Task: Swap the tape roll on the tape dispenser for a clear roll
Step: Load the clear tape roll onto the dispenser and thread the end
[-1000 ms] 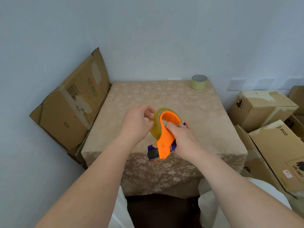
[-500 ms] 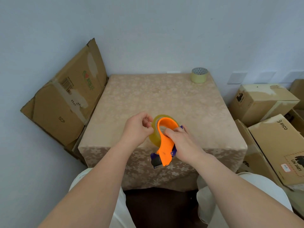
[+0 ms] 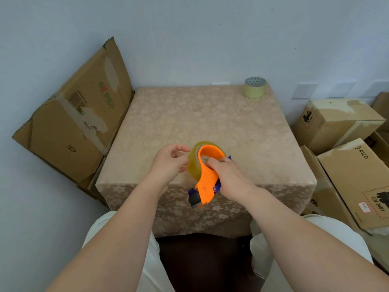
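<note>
Right hand (image 3: 229, 178) grips the glossy orange plastic tape dispenser (image 3: 207, 182) above the counter (image 3: 210, 119) near edge. Left hand (image 3: 168, 163), fingers curled, pinches the translucent yellowish roll (image 3: 193, 165) seated in it. A pale roll (image 3: 255, 87) sits at the far-right corner of the floral cloth.

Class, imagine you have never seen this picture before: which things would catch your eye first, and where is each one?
First comes the bright orange tape dispenser, held above the near edge of the table by the right hand, while the left hand pinches at the yellowish clear roll mounted in it. Next, a second tape roll stands alone at the table's far right corner. Cardboard boxes crowd the floor to the right.
</note>
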A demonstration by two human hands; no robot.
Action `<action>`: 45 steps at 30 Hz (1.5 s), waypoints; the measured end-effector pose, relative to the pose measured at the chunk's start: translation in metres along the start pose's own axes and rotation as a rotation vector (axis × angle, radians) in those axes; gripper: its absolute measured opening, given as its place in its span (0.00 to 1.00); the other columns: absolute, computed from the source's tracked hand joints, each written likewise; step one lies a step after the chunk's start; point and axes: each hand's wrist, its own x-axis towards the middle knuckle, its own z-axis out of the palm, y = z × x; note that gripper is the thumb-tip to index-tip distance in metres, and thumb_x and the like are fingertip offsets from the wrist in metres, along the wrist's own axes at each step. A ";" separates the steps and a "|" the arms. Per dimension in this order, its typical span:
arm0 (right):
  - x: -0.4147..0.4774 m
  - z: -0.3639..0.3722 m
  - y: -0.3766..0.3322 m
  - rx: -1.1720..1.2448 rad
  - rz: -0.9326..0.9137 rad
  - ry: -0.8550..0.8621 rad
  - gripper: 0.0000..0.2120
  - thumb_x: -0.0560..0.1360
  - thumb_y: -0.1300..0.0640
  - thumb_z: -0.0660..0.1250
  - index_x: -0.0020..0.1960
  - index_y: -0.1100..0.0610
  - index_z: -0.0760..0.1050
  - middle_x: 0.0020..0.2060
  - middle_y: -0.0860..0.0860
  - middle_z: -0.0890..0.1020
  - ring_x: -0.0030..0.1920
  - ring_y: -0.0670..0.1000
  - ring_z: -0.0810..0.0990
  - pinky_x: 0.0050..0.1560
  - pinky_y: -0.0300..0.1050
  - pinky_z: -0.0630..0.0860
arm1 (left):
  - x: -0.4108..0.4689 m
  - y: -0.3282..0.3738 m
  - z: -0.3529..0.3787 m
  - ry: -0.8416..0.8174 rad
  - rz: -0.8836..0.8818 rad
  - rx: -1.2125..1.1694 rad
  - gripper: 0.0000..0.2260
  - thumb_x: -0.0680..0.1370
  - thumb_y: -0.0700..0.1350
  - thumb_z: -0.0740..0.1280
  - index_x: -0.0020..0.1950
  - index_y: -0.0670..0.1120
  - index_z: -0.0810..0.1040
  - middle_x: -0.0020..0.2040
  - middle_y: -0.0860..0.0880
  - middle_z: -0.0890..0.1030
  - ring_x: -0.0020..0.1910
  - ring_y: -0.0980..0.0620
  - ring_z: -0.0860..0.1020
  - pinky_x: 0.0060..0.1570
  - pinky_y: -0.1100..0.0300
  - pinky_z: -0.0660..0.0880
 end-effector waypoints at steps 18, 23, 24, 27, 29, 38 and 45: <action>0.000 0.004 -0.002 0.051 0.041 0.017 0.19 0.71 0.67 0.64 0.59 0.53 0.68 0.49 0.53 0.72 0.49 0.52 0.70 0.51 0.51 0.74 | -0.001 -0.006 0.013 0.201 0.221 0.661 0.06 0.76 0.43 0.65 0.48 0.46 0.81 0.48 0.49 0.83 0.47 0.52 0.78 0.46 0.60 0.72; 0.000 0.006 0.004 0.113 0.080 0.039 0.17 0.69 0.67 0.65 0.50 0.49 0.66 0.45 0.50 0.70 0.47 0.51 0.69 0.46 0.49 0.73 | -0.009 -0.002 0.012 0.121 0.280 0.610 0.03 0.76 0.43 0.65 0.44 0.49 0.77 0.47 0.52 0.82 0.50 0.54 0.78 0.49 0.63 0.70; 0.002 0.006 0.006 0.135 0.103 0.040 0.17 0.69 0.67 0.66 0.48 0.49 0.65 0.44 0.51 0.70 0.46 0.51 0.70 0.45 0.49 0.73 | -0.012 -0.001 0.012 0.112 0.297 0.608 0.03 0.76 0.43 0.65 0.43 0.49 0.76 0.46 0.53 0.80 0.49 0.55 0.77 0.49 0.63 0.71; 0.005 0.007 0.013 0.194 0.143 0.053 0.13 0.67 0.64 0.68 0.46 0.51 0.69 0.45 0.53 0.74 0.46 0.54 0.74 0.46 0.54 0.77 | -0.022 0.000 0.014 0.085 0.328 0.578 0.04 0.76 0.42 0.64 0.42 0.49 0.75 0.43 0.54 0.79 0.45 0.56 0.77 0.46 0.62 0.75; 0.005 0.010 0.016 0.225 0.143 0.052 0.12 0.67 0.63 0.69 0.46 0.51 0.71 0.45 0.54 0.76 0.46 0.54 0.75 0.46 0.55 0.78 | -0.028 -0.002 0.015 0.079 0.329 0.553 0.05 0.77 0.42 0.64 0.41 0.48 0.75 0.41 0.54 0.79 0.41 0.57 0.78 0.42 0.63 0.76; 0.007 0.006 0.016 0.354 0.190 0.089 0.16 0.67 0.64 0.70 0.40 0.45 0.68 0.39 0.49 0.75 0.40 0.50 0.75 0.37 0.40 0.70 | -0.040 0.001 0.017 0.096 0.363 0.562 0.05 0.77 0.43 0.63 0.42 0.45 0.74 0.43 0.50 0.79 0.42 0.49 0.78 0.42 0.56 0.75; 0.007 0.006 0.013 0.373 0.217 0.091 0.13 0.67 0.62 0.72 0.49 0.54 0.74 0.45 0.54 0.78 0.46 0.55 0.78 0.47 0.51 0.78 | -0.042 0.001 0.018 0.120 0.385 0.539 0.05 0.77 0.41 0.60 0.41 0.45 0.71 0.49 0.46 0.82 0.47 0.48 0.78 0.48 0.48 0.77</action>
